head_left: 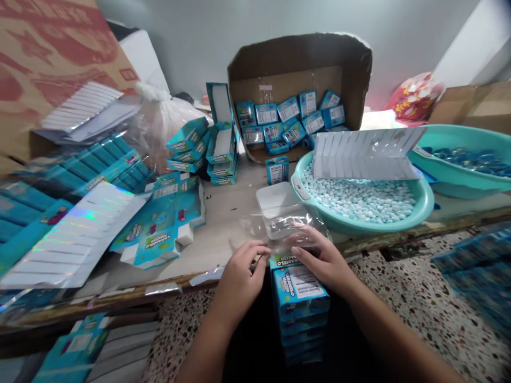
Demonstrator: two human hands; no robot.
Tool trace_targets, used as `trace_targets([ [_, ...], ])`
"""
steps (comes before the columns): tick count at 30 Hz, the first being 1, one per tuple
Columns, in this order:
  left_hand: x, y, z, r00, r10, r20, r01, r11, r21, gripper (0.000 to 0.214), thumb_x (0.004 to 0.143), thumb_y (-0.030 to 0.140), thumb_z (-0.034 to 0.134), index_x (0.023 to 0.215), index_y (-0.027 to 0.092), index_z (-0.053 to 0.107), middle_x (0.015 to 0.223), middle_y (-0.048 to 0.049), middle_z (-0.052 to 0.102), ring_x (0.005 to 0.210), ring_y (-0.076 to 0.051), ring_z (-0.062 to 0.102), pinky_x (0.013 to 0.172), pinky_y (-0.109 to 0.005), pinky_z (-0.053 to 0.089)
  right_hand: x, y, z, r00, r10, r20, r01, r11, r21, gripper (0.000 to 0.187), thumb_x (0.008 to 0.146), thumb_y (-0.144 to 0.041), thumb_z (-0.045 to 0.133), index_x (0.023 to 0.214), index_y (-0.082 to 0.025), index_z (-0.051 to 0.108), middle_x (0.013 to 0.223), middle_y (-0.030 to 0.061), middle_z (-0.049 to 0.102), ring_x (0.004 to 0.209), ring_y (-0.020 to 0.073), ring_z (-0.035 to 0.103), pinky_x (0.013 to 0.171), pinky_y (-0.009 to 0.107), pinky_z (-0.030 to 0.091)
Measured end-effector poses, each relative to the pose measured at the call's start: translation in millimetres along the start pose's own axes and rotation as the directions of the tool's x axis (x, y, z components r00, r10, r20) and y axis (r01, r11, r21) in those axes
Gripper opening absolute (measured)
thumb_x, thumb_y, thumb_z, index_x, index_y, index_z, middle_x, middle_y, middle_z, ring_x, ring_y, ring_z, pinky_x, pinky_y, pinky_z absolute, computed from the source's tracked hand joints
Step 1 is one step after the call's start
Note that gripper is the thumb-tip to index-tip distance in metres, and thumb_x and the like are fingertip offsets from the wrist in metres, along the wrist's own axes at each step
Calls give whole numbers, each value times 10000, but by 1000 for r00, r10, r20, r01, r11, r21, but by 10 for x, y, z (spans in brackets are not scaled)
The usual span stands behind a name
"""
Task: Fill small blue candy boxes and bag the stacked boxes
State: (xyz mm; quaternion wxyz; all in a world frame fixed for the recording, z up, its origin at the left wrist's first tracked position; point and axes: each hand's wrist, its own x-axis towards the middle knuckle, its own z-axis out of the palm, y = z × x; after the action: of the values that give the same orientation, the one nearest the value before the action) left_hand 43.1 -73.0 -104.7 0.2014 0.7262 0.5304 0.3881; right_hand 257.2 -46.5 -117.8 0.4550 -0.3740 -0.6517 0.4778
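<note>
A stack of small blue candy boxes (pixel 300 298) stands in front of me at the table's near edge. My left hand (pixel 239 271) and my right hand (pixel 319 255) are both at the top of the stack. Their fingers pinch a sheet of clear plastic wrap (pixel 279 223) that lies over the stack's top and onto the table. Under the wrap, farther back, sits a clear plastic tub (pixel 275 205).
A teal basin (pixel 355 223) holds pale round candies, with a white folded card (pixel 359 154) resting on it. A second teal basin (pixel 459 175) is at the right. An open carton (pixel 299 80) of blue boxes stands behind. Flat blue box blanks (pixel 163 223) and holographic sheets (pixel 75 234) lie at the left.
</note>
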Motion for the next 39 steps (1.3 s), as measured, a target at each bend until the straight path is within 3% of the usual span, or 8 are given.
trace_targets([
  [8,69,-208,66,996,-94,-1,94,995,-28,73,847,148,601,805,207,612,981,-35,742,941,-202,706,769,-301,565,79,75,302,949,219,-228,-144,941,305,361,799,-473,750,1006,-177,754,978,105,750,889,262,719,798,392,608],
  [12,34,-259,47,998,67,-19,-67,998,-5,67,891,191,622,929,205,675,897,-31,724,837,-177,694,728,-282,563,27,-29,360,933,230,-277,-150,948,282,277,782,-412,752,916,-171,777,931,103,754,831,254,722,755,368,607],
  [15,-75,-201,41,977,177,-118,-180,984,-7,116,918,162,608,974,204,701,931,-40,716,857,-157,683,757,-257,556,-38,-79,348,933,252,-256,-166,935,313,271,795,-410,753,912,-167,776,871,91,752,784,233,713,730,343,594],
  [18,-232,-107,48,963,169,-210,-171,985,7,142,908,130,625,994,206,710,924,-25,705,835,-131,674,747,-223,545,-118,-55,338,909,335,-249,-209,881,425,292,769,-422,798,918,-173,761,829,77,745,737,214,704,686,315,580],
  [25,-558,45,99,908,211,-361,-237,971,-30,262,842,1,642,1005,197,700,921,-11,681,868,-142,655,810,-291,557,-279,10,440,852,343,-395,-134,873,470,275,727,-424,825,796,-171,744,788,60,722,736,208,690,686,306,563],
  [29,-681,188,63,912,238,-335,-282,955,-89,308,800,-35,665,1017,181,705,915,-15,673,882,-164,649,865,-383,568,-292,17,461,801,416,-430,-129,822,554,251,685,-379,853,777,-175,738,801,55,735,727,199,685,684,291,548],
  [33,-702,306,11,908,294,-297,-331,940,-81,327,785,-57,667,1018,170,703,908,-15,663,858,-158,638,892,-437,568,-270,37,450,801,478,-360,-109,709,697,289,615,-338,883,798,-181,723,786,45,735,687,196,681,654,294,548],
  [39,-647,410,-27,890,373,-262,-403,913,-68,320,767,-83,661,986,149,689,904,-23,662,885,-168,634,892,-450,580,-302,82,423,762,449,-466,-63,768,637,294,593,-340,865,795,-190,712,847,63,750,758,231,701,687,329,573],
])
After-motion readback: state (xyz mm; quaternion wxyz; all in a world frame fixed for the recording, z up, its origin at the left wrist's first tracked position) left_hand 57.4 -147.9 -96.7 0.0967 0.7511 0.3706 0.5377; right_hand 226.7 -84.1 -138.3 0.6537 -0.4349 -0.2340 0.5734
